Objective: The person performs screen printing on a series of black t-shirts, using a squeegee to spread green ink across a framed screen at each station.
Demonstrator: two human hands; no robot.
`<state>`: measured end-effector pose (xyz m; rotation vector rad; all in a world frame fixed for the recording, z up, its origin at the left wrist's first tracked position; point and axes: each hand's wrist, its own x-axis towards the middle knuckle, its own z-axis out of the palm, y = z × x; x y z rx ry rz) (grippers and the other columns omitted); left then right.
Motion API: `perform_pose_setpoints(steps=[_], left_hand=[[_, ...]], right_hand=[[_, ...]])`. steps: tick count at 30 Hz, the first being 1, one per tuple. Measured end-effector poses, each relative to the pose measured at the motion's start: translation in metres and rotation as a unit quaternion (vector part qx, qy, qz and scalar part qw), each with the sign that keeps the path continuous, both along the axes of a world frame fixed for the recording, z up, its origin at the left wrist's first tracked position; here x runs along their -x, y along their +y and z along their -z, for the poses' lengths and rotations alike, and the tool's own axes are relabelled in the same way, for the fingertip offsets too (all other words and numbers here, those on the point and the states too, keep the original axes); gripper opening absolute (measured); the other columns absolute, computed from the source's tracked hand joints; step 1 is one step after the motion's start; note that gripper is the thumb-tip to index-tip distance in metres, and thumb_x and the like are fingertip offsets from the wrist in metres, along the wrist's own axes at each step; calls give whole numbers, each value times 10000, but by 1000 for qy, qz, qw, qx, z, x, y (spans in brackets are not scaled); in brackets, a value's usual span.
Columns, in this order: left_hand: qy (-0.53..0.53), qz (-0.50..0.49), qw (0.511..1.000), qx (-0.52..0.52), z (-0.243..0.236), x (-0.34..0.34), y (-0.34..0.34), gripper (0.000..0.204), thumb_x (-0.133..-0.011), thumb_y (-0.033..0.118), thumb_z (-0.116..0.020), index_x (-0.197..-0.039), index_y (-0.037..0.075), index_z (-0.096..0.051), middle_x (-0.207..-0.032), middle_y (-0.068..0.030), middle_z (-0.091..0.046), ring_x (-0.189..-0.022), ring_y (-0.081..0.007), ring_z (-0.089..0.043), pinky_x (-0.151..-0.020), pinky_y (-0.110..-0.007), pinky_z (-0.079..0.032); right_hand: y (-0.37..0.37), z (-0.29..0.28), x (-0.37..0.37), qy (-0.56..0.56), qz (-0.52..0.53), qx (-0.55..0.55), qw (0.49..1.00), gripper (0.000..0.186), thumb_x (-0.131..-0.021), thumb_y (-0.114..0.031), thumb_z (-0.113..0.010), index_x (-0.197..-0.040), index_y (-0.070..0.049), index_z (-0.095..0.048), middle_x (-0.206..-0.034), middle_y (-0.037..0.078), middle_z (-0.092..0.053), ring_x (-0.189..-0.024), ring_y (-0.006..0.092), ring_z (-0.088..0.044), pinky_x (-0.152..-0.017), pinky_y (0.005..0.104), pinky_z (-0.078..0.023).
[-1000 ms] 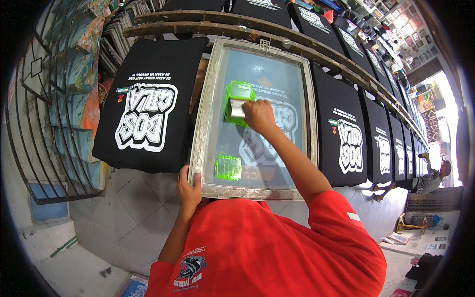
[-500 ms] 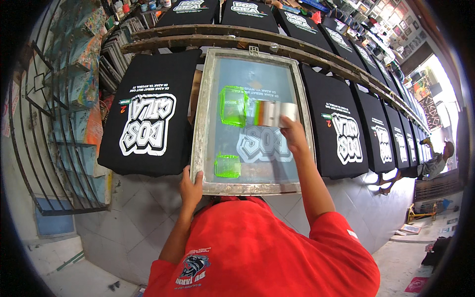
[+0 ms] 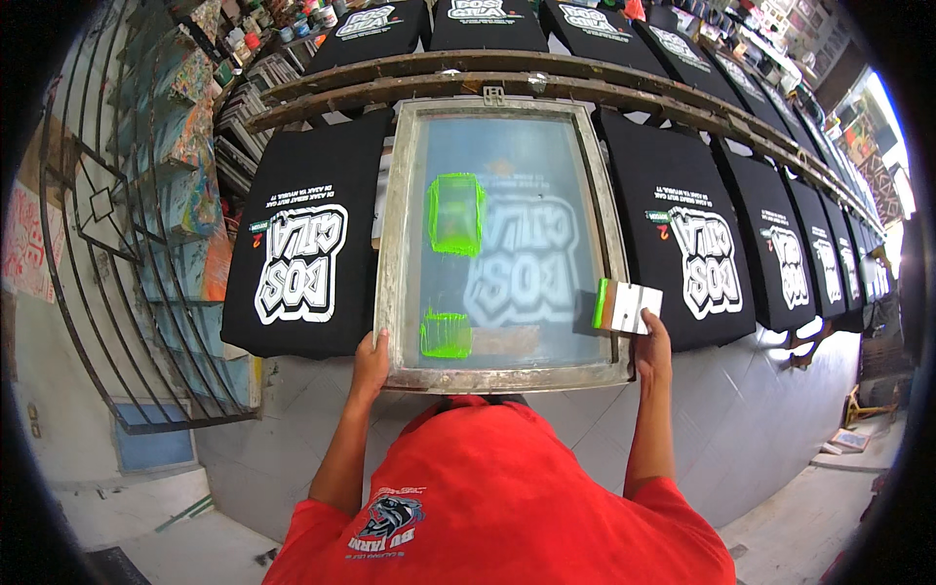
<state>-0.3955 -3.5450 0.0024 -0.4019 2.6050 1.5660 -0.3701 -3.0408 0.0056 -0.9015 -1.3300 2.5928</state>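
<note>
A silk screen frame [image 3: 388, 283] lies in front of me, over a black shirt whose white print shows dimly through the mesh. Bright green ink [image 3: 455, 244] surrounds a rectangle left of the mesh's middle, and a smaller green patch [image 3: 446, 335] sits near the lower left corner. My left hand [image 3: 370, 363] grips the frame's left side near that corner; some of its fingers are hidden. In my right hand [image 3: 653, 343] is a squeegee [image 3: 629, 307], with green ink along its blade, held at the frame's lower right side. Whether that hand also touches the frame, I cannot tell.
Black printed shirts on boards flank the frame, one at left [image 3: 302, 234] and several at right [image 3: 682, 234]. Wooden rails [image 3: 419, 83] run behind, with more shirts beyond. Metal bars [image 3: 102, 205] stand at far left, near stacked frames [image 3: 253, 122] and paint containers.
My right hand has moved the squeegee from the mesh's middle to the lower right side of the frame. My left hand stays at the frame's left side. The view has shifted.
</note>
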Motion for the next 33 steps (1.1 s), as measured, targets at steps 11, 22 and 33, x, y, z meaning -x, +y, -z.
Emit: perform_pose_setpoints(steps=[11,22,33], left_hand=[[42,3,999,17,-62,-14,-95,423,-974,322,-401,-943,-60,-579,-825,-166,-614,-770,-249,-564,-736,-376,-442],[17,-5,999,38,-43,-3,-390,412,-981,298,-389,-976,-68,-578,-847,-173,-621,-796,-247,-571,-751,-357,-438],[-12,-22,1000,16,-51,19,-467,465,-981,349,-383,-867,-73,-543,-709,-113,-528,-691,-195,-487,-687,-379,-413]], right_hand=[[-110,-65,-21,55,23,8,998,471,-837,-289,-618,-1219,-31,-523,-1197,73,-590,-1137,219,-521,-1032,375,-321],[-400,-57,2,57,7,28,998,573,-797,-306,-651,-1268,-30,-476,-1212,88,-564,-1142,257,-509,-1015,411,-337],[-485,-48,18,59,-23,-6,998,504,-835,-315,-611,-1247,-47,-495,-1177,71,-586,-1123,234,-517,-1002,372,-346]])
